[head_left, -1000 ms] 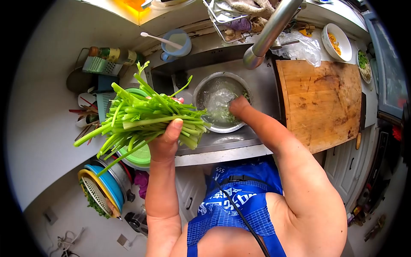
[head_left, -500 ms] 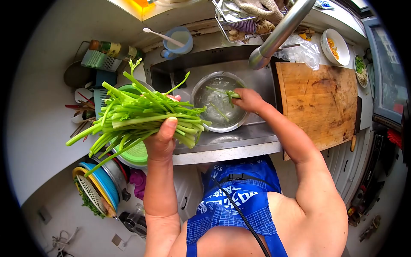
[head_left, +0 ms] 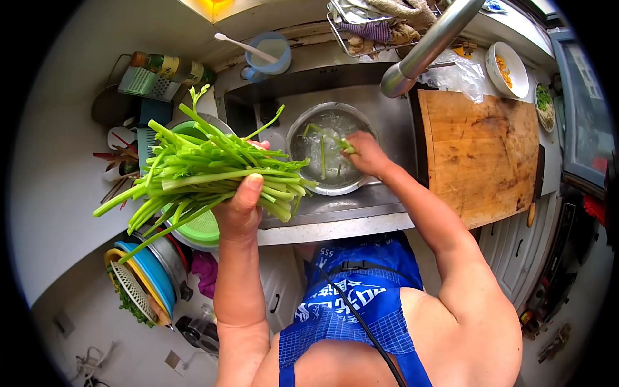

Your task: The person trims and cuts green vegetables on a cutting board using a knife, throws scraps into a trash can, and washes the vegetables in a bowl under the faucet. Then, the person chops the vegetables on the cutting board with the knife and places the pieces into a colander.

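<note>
A thick bunch of green celery stalks [head_left: 206, 171] rests in my left hand [head_left: 242, 203], thumb across the stalks, left of the sink. My right hand [head_left: 365, 153] is closed on a few celery stalks [head_left: 335, 138] over a round metal basin [head_left: 300, 177] in the sink. Water [head_left: 335, 161] fills the basin, and more stalk pieces lie in it. Part of my right fingers is turned away from view. Beneath the celery bunch, a green colander [head_left: 201, 229] shows in part.
A wooden cutting board [head_left: 480, 155] lies right of the sink, with a knife [head_left: 535, 187] at its right edge. The metal faucet [head_left: 419, 55] hangs over the sink's back. A blue cup [head_left: 269, 53], a white bowl [head_left: 506, 69] and stacked basins [head_left: 151, 271] stand around.
My right hand has shifted slightly and the stalks in it now bend downward into the basin. My left hand keeps its hold on the bunch, nearly still.
</note>
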`<action>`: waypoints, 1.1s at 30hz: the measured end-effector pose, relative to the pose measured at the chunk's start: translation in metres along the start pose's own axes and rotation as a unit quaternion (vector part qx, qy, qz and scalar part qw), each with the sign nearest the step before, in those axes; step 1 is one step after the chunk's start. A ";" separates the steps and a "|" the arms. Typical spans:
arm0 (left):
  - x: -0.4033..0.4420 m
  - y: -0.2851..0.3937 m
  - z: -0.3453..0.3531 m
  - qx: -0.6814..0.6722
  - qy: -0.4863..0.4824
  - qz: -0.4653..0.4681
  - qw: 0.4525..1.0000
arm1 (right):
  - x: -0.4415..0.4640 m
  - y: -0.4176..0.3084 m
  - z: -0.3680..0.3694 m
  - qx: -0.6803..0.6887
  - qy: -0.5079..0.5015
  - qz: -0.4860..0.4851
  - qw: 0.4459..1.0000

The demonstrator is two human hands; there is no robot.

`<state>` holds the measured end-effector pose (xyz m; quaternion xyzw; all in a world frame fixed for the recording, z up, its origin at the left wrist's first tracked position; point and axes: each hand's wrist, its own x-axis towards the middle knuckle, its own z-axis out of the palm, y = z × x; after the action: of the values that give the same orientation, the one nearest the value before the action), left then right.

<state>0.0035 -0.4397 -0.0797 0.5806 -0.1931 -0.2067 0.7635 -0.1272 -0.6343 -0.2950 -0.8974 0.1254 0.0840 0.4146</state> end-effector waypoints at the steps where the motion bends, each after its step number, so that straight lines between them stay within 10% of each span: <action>1: 0.000 0.000 -0.001 -0.002 -0.002 -0.001 1.000 | -0.001 0.006 -0.001 0.030 0.070 0.031 0.997; 10: -0.002 -0.005 -0.008 -0.010 -0.011 0.000 1.000 | 0.028 0.048 0.073 0.101 0.174 0.294 0.934; 15: -0.003 -0.005 -0.008 0.010 -0.003 -0.007 1.000 | 0.032 0.021 0.090 0.723 0.073 0.387 0.567; 18: -0.003 -0.007 -0.011 0.013 -0.005 -0.003 1.000 | 0.051 0.006 0.099 0.809 0.037 0.322 0.491; 33: -0.005 0.000 -0.014 0.013 0.010 -0.005 1.000 | 0.054 -0.042 0.025 0.719 0.026 0.271 0.639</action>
<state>0.0072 -0.4257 -0.0835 0.5932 -0.1853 -0.2021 0.7569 -0.0641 -0.5979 -0.2944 -0.2439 0.3945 0.0529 0.8844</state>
